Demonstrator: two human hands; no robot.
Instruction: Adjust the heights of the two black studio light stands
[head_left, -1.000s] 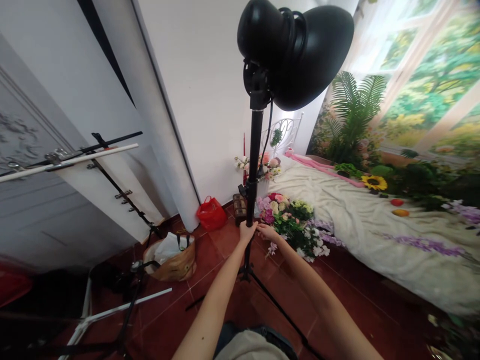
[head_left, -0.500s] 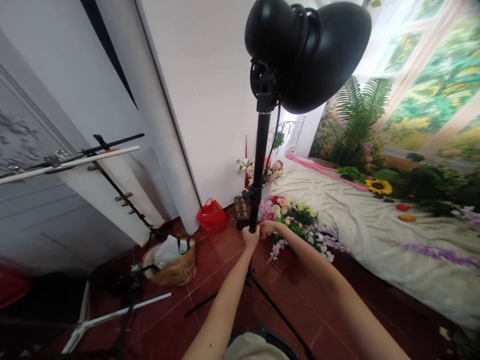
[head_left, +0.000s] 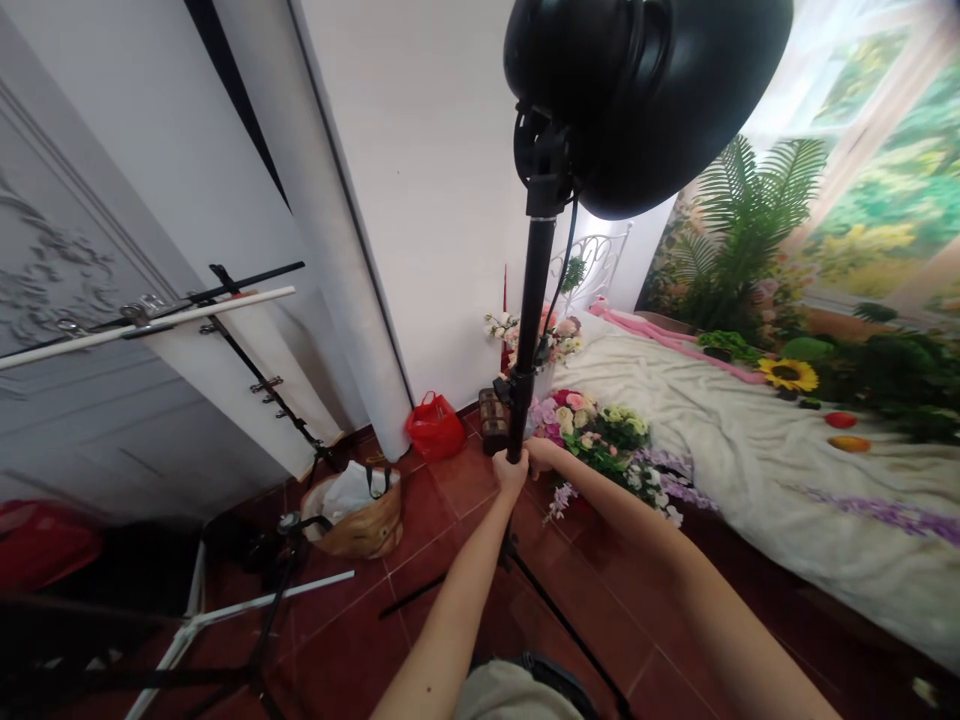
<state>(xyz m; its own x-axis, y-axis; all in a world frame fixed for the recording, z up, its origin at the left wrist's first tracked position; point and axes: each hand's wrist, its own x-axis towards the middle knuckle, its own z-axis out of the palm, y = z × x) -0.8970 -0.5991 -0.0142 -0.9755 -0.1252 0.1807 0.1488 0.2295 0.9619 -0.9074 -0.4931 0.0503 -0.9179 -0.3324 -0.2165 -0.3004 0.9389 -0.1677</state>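
A black light stand rises upright in front of me, topped by a big black lamp head with a wide reflector. Around its pole, my left hand is closed. My right hand is curled against the pole's right side at the same height; its fingertips are partly hidden, and a knob there cannot be made out. A cable hangs from the lamp along the pole. Below my hands the stand's thin black legs spread over the floor.
Artificial flowers lie right of the pole beside a cloth-covered bed. A red bag, a small brown chest and a woven basket stand on the tiles. Left is a backdrop stand with clamps and a white pole.
The view has turned slightly left, so the lamp and stand appear a little further right and nearer. My right hand sits closer against the pole; my left hand keeps its grip.
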